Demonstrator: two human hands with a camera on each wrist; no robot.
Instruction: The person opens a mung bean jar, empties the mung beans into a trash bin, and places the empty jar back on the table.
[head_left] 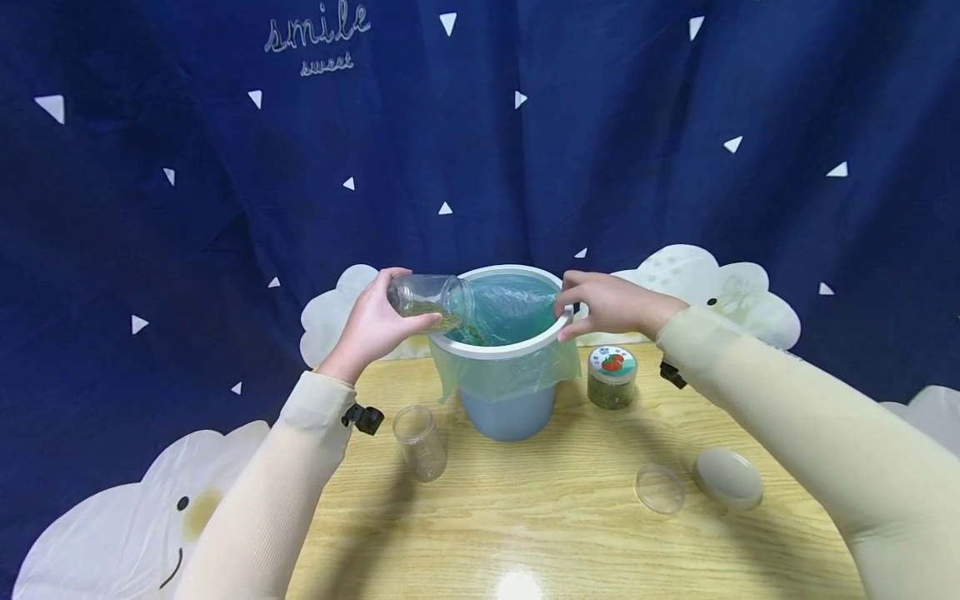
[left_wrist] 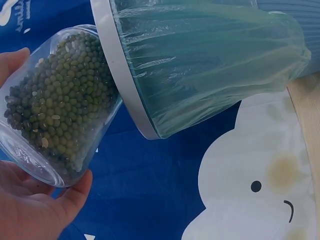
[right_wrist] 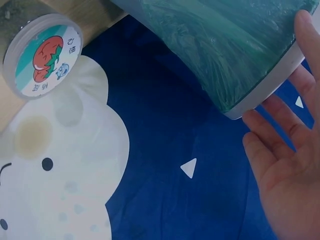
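My left hand [head_left: 369, 323] holds a clear plastic jar [head_left: 422, 292] on its side, its mouth over the left rim of a blue trash bin [head_left: 506, 415]. Green mung beans [left_wrist: 65, 97] lie along the jar's lower side, and some green shows inside the bin near the mouth. The bin has a white rim ring [head_left: 501, 352] and a translucent green bag [left_wrist: 215, 70] folded over its outside. On the opposite side, my right hand [head_left: 606, 298] grips the rim, with the thumb and fingers on either side of it.
An uncapped clear jar [head_left: 422, 450] stands left of the bin. Right of it is a filled jar [head_left: 611, 385] with a tomato-label lid. Nearer me on the wooden table [head_left: 525, 508] lie a clear disc [head_left: 660, 489] and a whitish lid [head_left: 727, 477]. A blue curtain [head_left: 480, 150] hangs behind.
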